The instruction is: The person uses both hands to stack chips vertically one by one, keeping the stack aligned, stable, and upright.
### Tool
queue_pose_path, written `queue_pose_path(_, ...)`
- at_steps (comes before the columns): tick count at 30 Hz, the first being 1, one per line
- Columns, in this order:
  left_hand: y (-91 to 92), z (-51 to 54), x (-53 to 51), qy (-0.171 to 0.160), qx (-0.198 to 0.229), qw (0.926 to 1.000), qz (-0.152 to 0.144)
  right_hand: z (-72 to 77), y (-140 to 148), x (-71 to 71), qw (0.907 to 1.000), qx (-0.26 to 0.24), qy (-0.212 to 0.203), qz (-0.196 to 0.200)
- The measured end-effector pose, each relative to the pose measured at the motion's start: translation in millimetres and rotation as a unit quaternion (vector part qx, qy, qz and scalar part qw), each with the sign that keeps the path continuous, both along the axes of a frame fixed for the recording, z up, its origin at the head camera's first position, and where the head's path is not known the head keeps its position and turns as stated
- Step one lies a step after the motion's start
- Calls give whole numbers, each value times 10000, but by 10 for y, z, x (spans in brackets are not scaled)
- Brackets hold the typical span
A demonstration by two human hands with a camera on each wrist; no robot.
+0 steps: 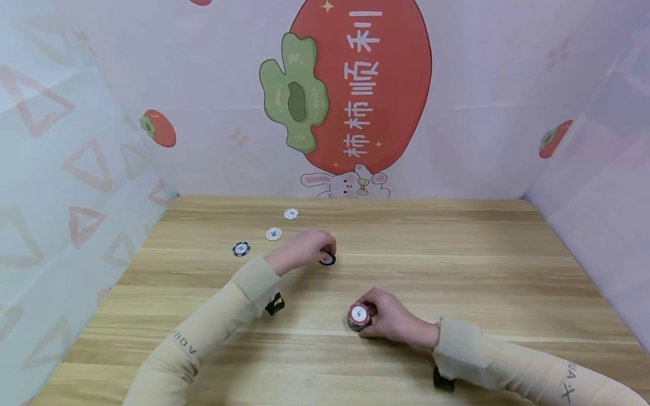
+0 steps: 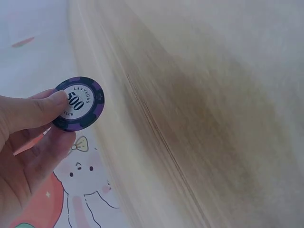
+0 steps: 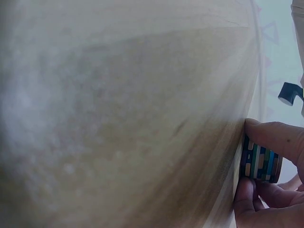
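Observation:
A dark purple poker chip [image 2: 80, 103] marked 500 is pinched between the thumb and fingers of my left hand [image 1: 307, 248]. In the head view that chip [image 1: 328, 260] shows just below the fingertips, over the middle of the table. Closer to me, my right hand [image 1: 393, 318] grips a stack of poker chips [image 1: 359, 317] from its right side. A red chip marked 5 tops the stack. The right wrist view shows the stack's striped edges [image 3: 260, 161] between thumb and fingers, its base at the tabletop.
Three single chips lie at the left of the wooden table [image 1: 457, 254]: a dark blue one [image 1: 241, 248], a cream one [image 1: 273, 234] and a white one [image 1: 291, 213]. Printed cloth walls [image 1: 218, 152] stand along the table's back and sides.

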State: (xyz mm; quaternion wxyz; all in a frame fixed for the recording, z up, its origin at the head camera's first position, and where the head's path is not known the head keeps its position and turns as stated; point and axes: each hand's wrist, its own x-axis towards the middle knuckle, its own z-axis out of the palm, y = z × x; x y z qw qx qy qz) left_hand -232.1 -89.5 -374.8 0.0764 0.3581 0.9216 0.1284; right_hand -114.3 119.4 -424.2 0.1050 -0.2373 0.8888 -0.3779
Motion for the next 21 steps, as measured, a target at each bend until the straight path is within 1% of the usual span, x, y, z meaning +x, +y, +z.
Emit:
queue_pose_path(2,-1,24,42,-96,52,9999,19,-2,1,1,10000,-2,-9,-3)
queue_pose_path(6,-8,58,114,-182,125,9998,-5,-7,4,1,10000,20,-34,15)
queue_pose_path(9,-14,65,150,-234,252,9994,-90,-8,7,1,10000,37,-50,16)
queue_pose_path(12,-23,54,171,-358,425,9984,-134,-8,8,-1,10000,50,-25,8)
queue_pose_path(14,-30,39,184,-504,533,9972,-112,-7,10,0,10000,57,12,13)
queue_pose_path(17,-41,14,199,-811,694,9943,-38,-10,10,-1,10000,38,20,18)
queue_pose_path(21,-49,-8,215,-1170,952,9885,-55,-9,9,-1,10000,3,-58,13)
